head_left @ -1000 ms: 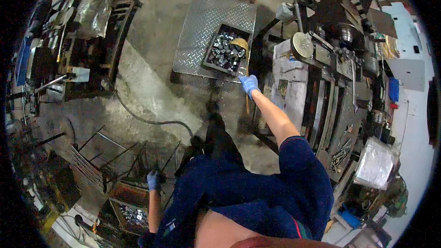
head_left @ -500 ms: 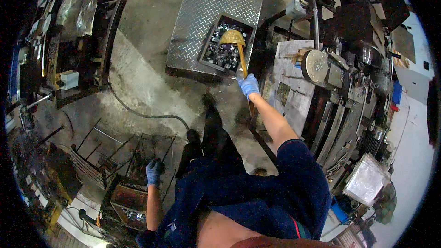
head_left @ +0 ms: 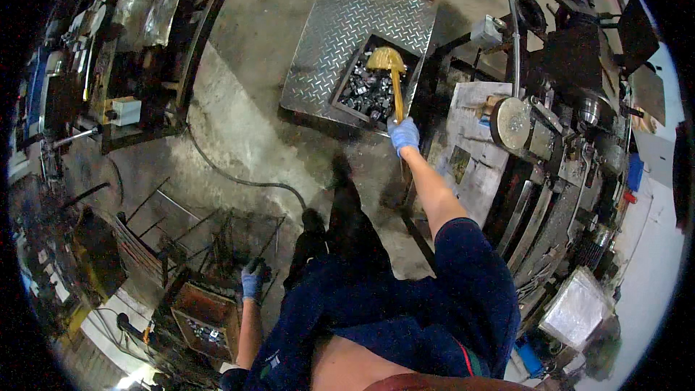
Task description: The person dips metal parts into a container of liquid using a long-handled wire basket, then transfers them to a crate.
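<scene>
My right hand (head_left: 404,135), in a blue glove, is closed around the wooden handle of a long-handled scoop (head_left: 386,59) with a half-round yellow head. Its head rests over a shallow square metal bin (head_left: 346,108) of small shiny metal pieces (head_left: 373,94). This bin sits on a diamond-plate platform (head_left: 329,29). On the other side, my left hand (head_left: 251,279), also gloved, is held out low beside a rusty box (head_left: 206,303) with some metal pieces inside. The left fingers look dark and loosely apart, and I see nothing held in them.
Machinery with a round disc (head_left: 510,123) and a pale worktop (head_left: 467,127) stands close on the right. A black hose (head_left: 246,183) crosses the floor to near my feet. At left are a metal frame (head_left: 199,43) and a rack of thin rods (head_left: 170,203).
The view has shifted, so the surroundings sit a little further right and lower. My right hand still holds the scoop over the bin. The left hand stays beside the rusty box.
</scene>
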A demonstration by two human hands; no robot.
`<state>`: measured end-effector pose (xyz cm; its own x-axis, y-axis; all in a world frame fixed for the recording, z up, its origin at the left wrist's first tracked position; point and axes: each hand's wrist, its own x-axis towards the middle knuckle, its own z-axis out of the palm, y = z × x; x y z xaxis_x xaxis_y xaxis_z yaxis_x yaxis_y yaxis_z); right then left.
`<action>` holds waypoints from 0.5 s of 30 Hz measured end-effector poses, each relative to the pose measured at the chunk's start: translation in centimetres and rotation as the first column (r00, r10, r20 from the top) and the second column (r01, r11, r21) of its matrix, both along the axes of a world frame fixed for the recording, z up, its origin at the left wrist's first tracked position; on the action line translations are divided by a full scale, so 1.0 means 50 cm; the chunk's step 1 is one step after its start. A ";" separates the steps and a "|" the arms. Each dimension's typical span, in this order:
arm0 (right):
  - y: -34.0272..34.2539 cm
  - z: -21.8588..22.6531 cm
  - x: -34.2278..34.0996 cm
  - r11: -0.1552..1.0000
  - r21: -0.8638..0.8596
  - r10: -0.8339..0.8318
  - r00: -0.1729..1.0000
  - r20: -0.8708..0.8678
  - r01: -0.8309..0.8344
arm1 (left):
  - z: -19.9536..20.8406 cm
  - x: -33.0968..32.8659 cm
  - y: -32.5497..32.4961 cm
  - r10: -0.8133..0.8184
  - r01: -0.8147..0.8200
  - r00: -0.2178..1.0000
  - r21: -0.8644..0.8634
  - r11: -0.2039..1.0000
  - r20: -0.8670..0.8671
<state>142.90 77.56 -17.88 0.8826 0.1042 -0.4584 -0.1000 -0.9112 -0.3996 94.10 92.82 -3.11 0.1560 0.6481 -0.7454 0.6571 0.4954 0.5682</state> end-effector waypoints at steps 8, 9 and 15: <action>0.011 -0.007 0.029 0.991 0.027 -0.134 0.991 0.025 0.133 | 0.008 -0.045 -0.038 0.040 -0.038 0.998 -0.056 0.998 0.039; 0.019 -0.010 0.038 0.992 0.053 -0.123 0.988 0.099 0.118 | -0.007 -0.063 -0.038 -0.006 0.008 0.998 -0.045 0.999 0.057; 0.066 0.078 0.019 0.423 0.534 0.153 0.523 -0.838 0.732 | -0.016 -0.123 -0.100 0.253 -0.234 0.956 -0.133 0.963 0.152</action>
<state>143.85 80.87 -13.96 0.3384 0.5886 -0.7342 -0.8936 -0.0435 -0.4467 87.93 87.81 -3.90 0.1315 0.5954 -0.7926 0.4099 0.6953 0.5903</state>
